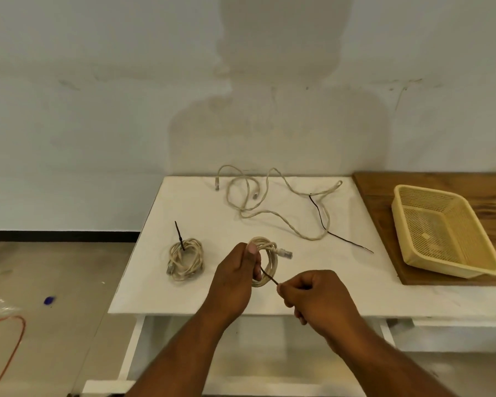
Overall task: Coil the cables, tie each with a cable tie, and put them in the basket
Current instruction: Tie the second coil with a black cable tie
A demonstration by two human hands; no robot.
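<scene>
Beige cable coil (265, 260) held above the white table (155, 267) at 6 o'clock: left hand (235, 277) closed around its bundled side, right hand (312, 293) pinching the black tie tail (269, 277). Judgement: cable light, springy; grip at the crossing strands or loops spring apart. Count: three cables, namely tied coil (185, 262) at 9 o'clock, loose cable (269, 202) at 12; spare tie (341, 239); one basket (441, 227) at 3 o'clock, empty

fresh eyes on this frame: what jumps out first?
The two hands at centre front: the left hand holds a coiled cable while the right hand pulls a black cable tie. Left of them lies a tied coil; behind, a loose cable. On the right sits an empty yellow basket.
</scene>
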